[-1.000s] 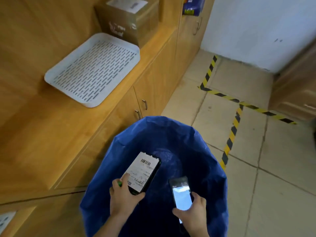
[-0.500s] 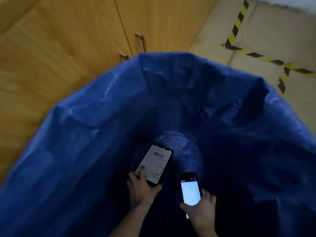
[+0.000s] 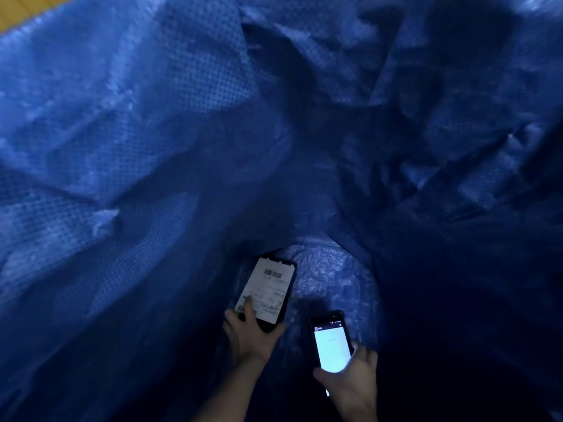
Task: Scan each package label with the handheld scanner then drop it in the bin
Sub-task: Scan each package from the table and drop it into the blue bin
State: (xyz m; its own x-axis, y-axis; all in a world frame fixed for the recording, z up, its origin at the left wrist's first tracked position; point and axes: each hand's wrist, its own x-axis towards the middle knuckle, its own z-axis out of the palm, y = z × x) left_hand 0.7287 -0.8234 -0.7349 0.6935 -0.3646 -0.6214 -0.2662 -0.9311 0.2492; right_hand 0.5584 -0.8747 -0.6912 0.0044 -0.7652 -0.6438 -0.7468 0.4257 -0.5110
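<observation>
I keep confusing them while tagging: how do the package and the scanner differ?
The package sits in the left hand, the scanner in the right hand. The package shows a white label with a barcode; the scanner shows a glowing screen. The package looks wider than the scanner. Both are flat, dark-edged, held inside the blue bag.

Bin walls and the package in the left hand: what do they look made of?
Bin: looks like woven plastic sheet, blue, faintly glossy; a fine grid weave and soft creases show, so flexible, not rigid. Package, gripped by the left hand: flat dark slab with black edges; material unclear in the dim light. Its label: white matte paper, judging by the printed barcode.
</observation>
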